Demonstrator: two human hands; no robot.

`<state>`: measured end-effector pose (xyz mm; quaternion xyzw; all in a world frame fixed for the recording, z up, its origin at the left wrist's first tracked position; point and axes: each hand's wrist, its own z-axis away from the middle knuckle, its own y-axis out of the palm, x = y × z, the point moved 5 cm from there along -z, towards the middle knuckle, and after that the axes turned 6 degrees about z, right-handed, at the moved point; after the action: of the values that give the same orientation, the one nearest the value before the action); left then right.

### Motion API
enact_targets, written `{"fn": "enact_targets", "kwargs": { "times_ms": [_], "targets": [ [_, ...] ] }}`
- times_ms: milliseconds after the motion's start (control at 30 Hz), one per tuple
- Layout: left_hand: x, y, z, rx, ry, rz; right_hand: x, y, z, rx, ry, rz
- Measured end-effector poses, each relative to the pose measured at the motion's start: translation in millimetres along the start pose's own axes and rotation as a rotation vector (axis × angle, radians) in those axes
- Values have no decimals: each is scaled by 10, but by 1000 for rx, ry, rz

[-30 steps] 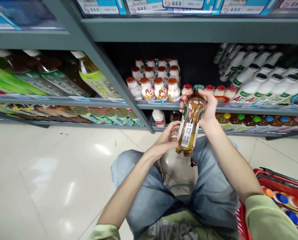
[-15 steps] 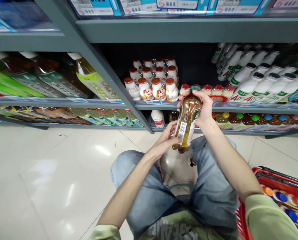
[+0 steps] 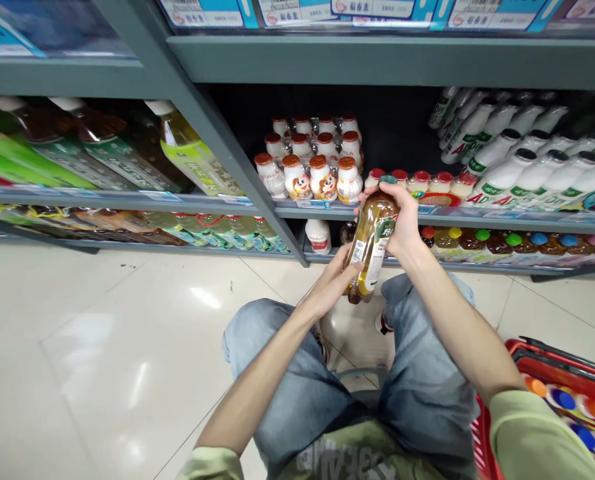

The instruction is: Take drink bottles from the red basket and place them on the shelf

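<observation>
Both hands hold a clear plastic bottle of amber drink (image 3: 370, 247) with a dark green cap and a white-and-green label. The bottle is tilted, cap toward the shelf, over the gap between my knees. My right hand (image 3: 402, 217) is wrapped round its upper part, just below the cap. Low on the bottle's side, my left hand (image 3: 334, 283) grips it with the thumb across the label. Behind the cap, small red-capped bottles (image 3: 420, 183) line the shelf edge, with a cluster of white orange-capped bottles (image 3: 323, 177) to their left.
A red basket (image 3: 512, 350) of bottles with orange and blue caps stands at my right. Slanted white bottles (image 3: 517, 175) fill the shelf on the right, and large tea bottles (image 3: 107, 147) the left bay. A bottom shelf (image 3: 477, 265) holds drinks with coloured caps.
The bottle has turned about its long axis in my hands: the code has moved left and more of the green label shows. The view has shifted slightly.
</observation>
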<state>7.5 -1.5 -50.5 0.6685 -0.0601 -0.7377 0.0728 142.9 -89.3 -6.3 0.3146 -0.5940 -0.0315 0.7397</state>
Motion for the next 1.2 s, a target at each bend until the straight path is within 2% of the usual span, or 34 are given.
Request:
{"fn": "enact_targets", "kwargs": {
  "times_ms": [100, 300, 433, 533, 633, 767, 867, 967, 1067, 1200],
  "targets": [
    [6, 6, -2, -4, 61, -181, 7, 4, -2, -48, -20, -21],
    [37, -28, -29, -124, 195, -487, 77, -12, -36, -109, -99, -82],
    [57, -55, -58, -176, 220, -557, 168, -142, -78, -199, -187, -143],
    [52, -47, -66, -211, 213, -560, 202, -245, -82, -271, -180, -184],
    [21, -4, -45, -236, 235, -552, 221, -277, -56, -277, -159, -195],
    [28, 55, 3, -233, 208, -467, 250, -258, -1, -220, -158, -135],
    [75, 89, 34, -201, 146, -299, 275, -229, 25, -126, -141, -83],
    [120, 175, 68, -96, 74, -47, 285, -186, 44, -22, -112, -75],
    [157, 305, 118, 38, -38, 178, 246, -149, 57, 23, -63, -90],
    [157, 359, 158, 62, -95, 259, 161, -109, 41, 25, -8, -150]
  ]
}}
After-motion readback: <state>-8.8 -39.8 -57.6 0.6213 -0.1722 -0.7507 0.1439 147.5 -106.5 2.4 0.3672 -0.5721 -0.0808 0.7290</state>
